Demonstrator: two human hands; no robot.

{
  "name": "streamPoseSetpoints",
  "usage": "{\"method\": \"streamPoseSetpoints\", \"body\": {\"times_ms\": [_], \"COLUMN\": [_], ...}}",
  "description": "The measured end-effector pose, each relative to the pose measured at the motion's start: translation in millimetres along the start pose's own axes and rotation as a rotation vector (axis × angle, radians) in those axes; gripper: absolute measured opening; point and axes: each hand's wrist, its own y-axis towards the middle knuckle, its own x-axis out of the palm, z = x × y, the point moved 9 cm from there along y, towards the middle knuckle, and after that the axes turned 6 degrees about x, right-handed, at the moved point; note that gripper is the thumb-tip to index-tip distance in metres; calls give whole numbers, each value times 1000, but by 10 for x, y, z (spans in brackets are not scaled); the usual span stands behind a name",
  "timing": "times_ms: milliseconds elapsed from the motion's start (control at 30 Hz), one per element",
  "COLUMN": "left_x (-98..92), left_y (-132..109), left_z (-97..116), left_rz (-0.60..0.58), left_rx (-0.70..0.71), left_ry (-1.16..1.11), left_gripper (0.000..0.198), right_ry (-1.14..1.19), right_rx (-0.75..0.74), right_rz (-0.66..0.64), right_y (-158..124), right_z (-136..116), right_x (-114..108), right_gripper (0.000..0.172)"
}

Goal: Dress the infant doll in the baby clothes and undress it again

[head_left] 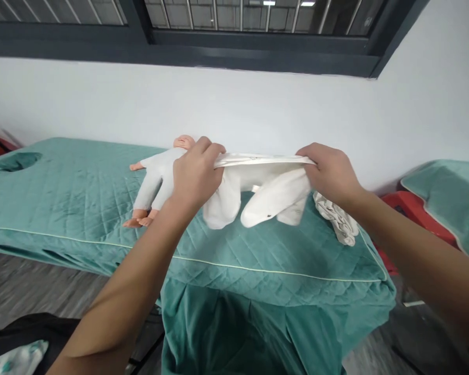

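Note:
A white baby garment [273,195] hangs stretched between my hands above the bed, its rounded ends dangling. My left hand [199,172] is closed on one end of its upper edge. The other end of that edge is gripped by my right hand [330,169]. Just left of my left hand lies a baby doll [160,174] in a pale suit, face up, feet toward me; my left hand and forearm hide part of it. A crumpled white cloth [338,219] rests on the bed below my right hand.
The bed has a green quilted cover [74,203] with a face hole [19,161] at the left. Behind it runs a white wall [101,104] beneath a dark-framed window [258,57]. To the right are a red object [418,211] and another green cover [453,192].

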Motion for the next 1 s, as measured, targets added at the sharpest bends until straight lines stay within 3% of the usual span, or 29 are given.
{"method": "streamPoseSetpoints", "body": {"times_ms": [100, 233, 333, 433, 533, 667, 767, 867, 1000], "left_x": [71, 202, 367, 708, 1065, 1492, 1920, 2239, 2403], "left_y": [-155, -262, -238, -248, -357, -587, -836, -971, -898], "left_z": [-203, -387, -441, -511, -553, -215, 163, 315, 131], "left_rz": [20, -45, -134, -318, -447, -438, -530, -589, -564], "left_rx": [-105, -254, -270, -285, -299, -159, -59, -79, -182], "left_ry": [-143, -322, -341, -198, 95, 272, 51, -128, -47], "left_gripper": [30, 28, 30, 31, 31, 30, 30, 32, 38], "right_ry": [67, 156, 146, 105, -7, -167, -68, -67, -142], "right_rx": [129, 341, 472, 529, 446, 282, 206, 304, 514], "right_rz": [26, 83, 66, -23, -114, -243, -334, -345, -314], "right_y": [-170, -392, -477, -448, -370, -456, -638, -742, -713], "right_z": [286, 673, 966, 1230, 1266, 864, 445, 365, 601], "right_x": [-124, -269, -198, 143, 683, 1550, 2117, 2429, 2522], "right_gripper": [37, 32, 31, 31, 36, 46, 48, 50, 61]}}
